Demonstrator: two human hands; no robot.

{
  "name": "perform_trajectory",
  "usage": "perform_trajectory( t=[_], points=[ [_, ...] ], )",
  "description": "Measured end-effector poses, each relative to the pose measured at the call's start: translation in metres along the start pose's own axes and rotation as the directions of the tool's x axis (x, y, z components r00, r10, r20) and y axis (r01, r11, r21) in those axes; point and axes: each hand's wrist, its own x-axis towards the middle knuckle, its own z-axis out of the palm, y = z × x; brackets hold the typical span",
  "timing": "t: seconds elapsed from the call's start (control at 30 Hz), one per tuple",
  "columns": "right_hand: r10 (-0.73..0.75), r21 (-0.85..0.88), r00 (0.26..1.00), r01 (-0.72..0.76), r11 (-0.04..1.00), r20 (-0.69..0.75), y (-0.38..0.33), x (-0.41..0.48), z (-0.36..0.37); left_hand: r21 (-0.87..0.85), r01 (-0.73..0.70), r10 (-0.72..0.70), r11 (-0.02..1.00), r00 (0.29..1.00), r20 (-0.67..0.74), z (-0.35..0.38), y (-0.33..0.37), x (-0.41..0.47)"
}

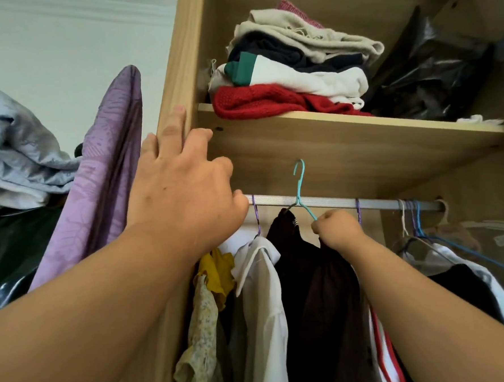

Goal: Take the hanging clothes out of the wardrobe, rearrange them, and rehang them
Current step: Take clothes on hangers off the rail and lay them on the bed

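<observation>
A metal rail (334, 202) runs across the wooden wardrobe under a shelf. My right hand (337, 226) is shut on a turquoise hanger (300, 185) that carries a dark maroon garment (316, 290); the hook stands above the rail, not around it. My left hand (182, 180) rests with fingers spread on the wardrobe's left side panel (175, 62), holding nothing. A white shirt (263, 293) hangs on a purple hanger (256, 217) left of the maroon garment. Yellow and floral clothes (210, 296) hang at the far left. More clothes on hangers (443, 256) crowd the right end.
The shelf (358, 122) above the rail bears a stack of folded clothes (290, 70) and a black plastic bag (432, 70). Outside the wardrobe at left hang a purple cloth (105, 176) and a pale blue garment (12, 152).
</observation>
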Motion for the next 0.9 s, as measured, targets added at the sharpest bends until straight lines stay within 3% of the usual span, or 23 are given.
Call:
perform_trajectory(
  t=[0.27, 0.43, 0.57, 0.7, 0.8, 0.9],
  points=[
    [-0.138, -0.034, 0.990, 0.138, 0.990, -0.007, 0.036, -0.066, -0.073, 0.059, -0.036, 0.036, 0.998, 0.999, 0.008, -0.004, 0.002, -0.001],
    [-0.146, -0.011, 0.989, 0.146, 0.989, 0.022, 0.073, -0.118, -0.120, 0.054, -0.169, 0.168, 0.984, 0.985, 0.027, -0.002, 0.012, -0.012],
    [-0.132, 0.013, 0.990, 0.132, 0.991, 0.042, 0.102, -0.160, -0.161, -0.188, -0.262, 0.295, 0.947, 0.938, 0.180, 0.002, 0.055, -0.042],
    [-0.061, -0.007, 0.997, 0.062, 0.998, 0.045, 0.134, -0.205, -0.205, -0.416, -0.278, 0.440, 0.866, 0.818, 0.370, 0.003, 0.125, -0.081],
    [-0.039, 0.016, 0.997, 0.038, 0.999, 0.066, 0.152, -0.236, -0.228, -0.563, -0.186, 0.485, 0.805, 0.753, 0.445, 0.003, 0.176, -0.109],
    [-0.027, 0.000, 0.996, 0.028, 1.000, 0.083, 0.170, -0.273, -0.250, -0.638, -0.018, 0.420, 0.770, 0.766, 0.486, 0.000, 0.226, -0.139]
  ],
)
